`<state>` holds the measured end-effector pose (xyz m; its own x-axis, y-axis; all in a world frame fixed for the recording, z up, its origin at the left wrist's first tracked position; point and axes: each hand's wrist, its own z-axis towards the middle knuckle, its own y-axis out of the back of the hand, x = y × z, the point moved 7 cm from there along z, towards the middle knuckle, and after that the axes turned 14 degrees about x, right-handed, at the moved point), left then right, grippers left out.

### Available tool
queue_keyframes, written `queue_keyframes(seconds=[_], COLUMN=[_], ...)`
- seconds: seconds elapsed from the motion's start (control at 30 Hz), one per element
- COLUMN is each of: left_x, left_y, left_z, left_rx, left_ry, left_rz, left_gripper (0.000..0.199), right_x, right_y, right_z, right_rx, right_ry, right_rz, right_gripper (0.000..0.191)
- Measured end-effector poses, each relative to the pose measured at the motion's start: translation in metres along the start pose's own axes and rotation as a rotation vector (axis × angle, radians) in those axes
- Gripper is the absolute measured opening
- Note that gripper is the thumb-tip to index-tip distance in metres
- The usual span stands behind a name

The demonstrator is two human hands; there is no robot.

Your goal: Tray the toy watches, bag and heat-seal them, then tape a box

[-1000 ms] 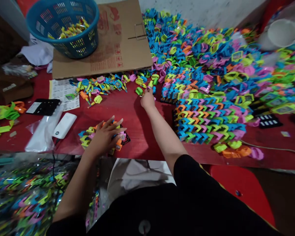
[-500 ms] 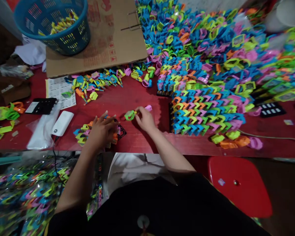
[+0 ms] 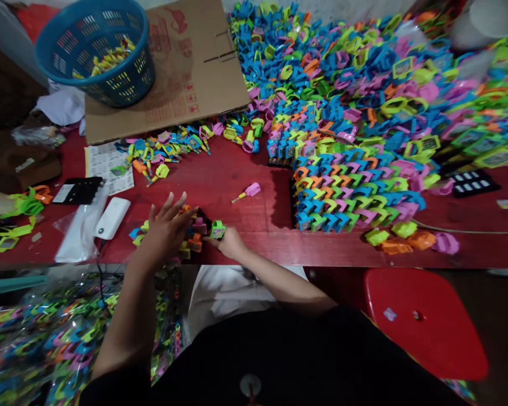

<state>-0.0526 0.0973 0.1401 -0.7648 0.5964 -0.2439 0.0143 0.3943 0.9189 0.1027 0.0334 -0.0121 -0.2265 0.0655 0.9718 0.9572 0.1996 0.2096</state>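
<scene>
So you've got the green toy watch [image 3: 217, 229] in your right hand [image 3: 231, 243], just left of the lower middle of the frame. Your fingers look closed on its lower end, though the fingertips are partly hidden, so I can't tell exactly where they pinch. Your left hand [image 3: 164, 226] is spread wide over the cluster of toy watches [image 3: 195, 243] at lower centre-left. I can't tell if it's gripping any of them, looks more like it's steadying them from above.

The green one is right beside the cluster, next to the dark holder [image 3: 204, 213] peeking out at its right edge. Can't see if they touch.

Tips, imo: keep the left palm light so the pieces under it don't tip, and leave the right edge of the holder uncovered so you can see it. Hold the green one low, line it up upright, and ease it in rather than shoving. If it catches, back off and re-angle.

The pink toy watch [image 3: 253, 189] lies loose on the red tabletop [image 3: 220, 169] near the middle of the frame, within easy reach of your right hand.
</scene>
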Motion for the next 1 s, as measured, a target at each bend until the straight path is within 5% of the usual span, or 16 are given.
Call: queue_keyframes(seconds=[0.07,0.2,0.33,0.53,0.6,0.7,0.77,0.87,1.0], left_x=[-0.002,-0.009,-0.021,-0.03,-0.025,-0.012,-0.003,0.007,0.016], left_y=[0.001,-0.007,-0.019,-0.024,-0.025,-0.027,-0.026,-0.023,-0.02], left_z=[-0.005,-0.003,0.009,0.014,0.009,-0.004,-0.013,-0.021,-0.018], left_rx=[-0.006,0.009,0.058,0.043,0.049,0.065,0.085,0.076,-0.035], left_ry=[0.014,0.07,0.13,0.168,0.152,0.104,0.062,0.046,0.205], left_rz=[0.022,0.054,0.066,0.086,0.089,0.08,0.053,0.01,0.008], left_gripper=[0.052,0.056,0.066,0.073,0.073,0.08,0.089,0.098,0.092], right_x=[0.007,0.02,0.025,0.023,0.017,0.0,-0.01,-0.013,0.007], right_y=[-0.002,-0.013,-0.023,0.003,0.04,0.108,0.129,0.12,0.06], right_z=[-0.001,-0.001,0.005,0.022,0.029,0.027,0.022,0.019,0.037], right_rx=[0.042,0.131,0.194,0.319,0.179,-0.23,-0.341,-0.336,-0.219], right_ry=[0.026,0.053,-0.042,-0.089,-0.098,-0.201,-0.271,-0.246,0.039], right_rz=[-0.112,-0.277,-0.392,-0.291,-0.25,-0.322,-0.392,-0.377,-0.059], right_gripper=[0.006,0.027,0.024,0.018,0.024,0.018,0.015,0.017,0.038])
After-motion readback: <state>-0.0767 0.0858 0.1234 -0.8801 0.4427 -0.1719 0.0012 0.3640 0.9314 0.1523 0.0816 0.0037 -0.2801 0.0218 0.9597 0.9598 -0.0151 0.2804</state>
